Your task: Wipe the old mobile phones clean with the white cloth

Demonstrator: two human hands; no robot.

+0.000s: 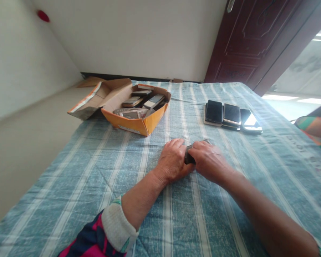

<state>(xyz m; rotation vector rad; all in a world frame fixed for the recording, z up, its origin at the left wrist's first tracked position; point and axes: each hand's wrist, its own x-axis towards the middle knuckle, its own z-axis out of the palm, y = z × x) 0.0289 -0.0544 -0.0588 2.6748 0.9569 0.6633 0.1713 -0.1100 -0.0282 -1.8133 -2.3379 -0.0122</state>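
Just above the striped cloth, a dark grey mobile phone [189,155] is held between both hands, largely hidden by the fingers. My left hand [173,160] closes around its left end, with the thumb along the near side. From the right, my right hand [207,159] grips it with bent fingers over the top. A dark corner of the phone shows beyond the right fingers.
An open orange cardboard box [132,125] with several old phones [133,101] inside stands at the back left, its lid flap [92,100] folded out. Several phones lie in overlapping stacks, including a black phone [214,111], at the back right of the striped cloth [96,178].
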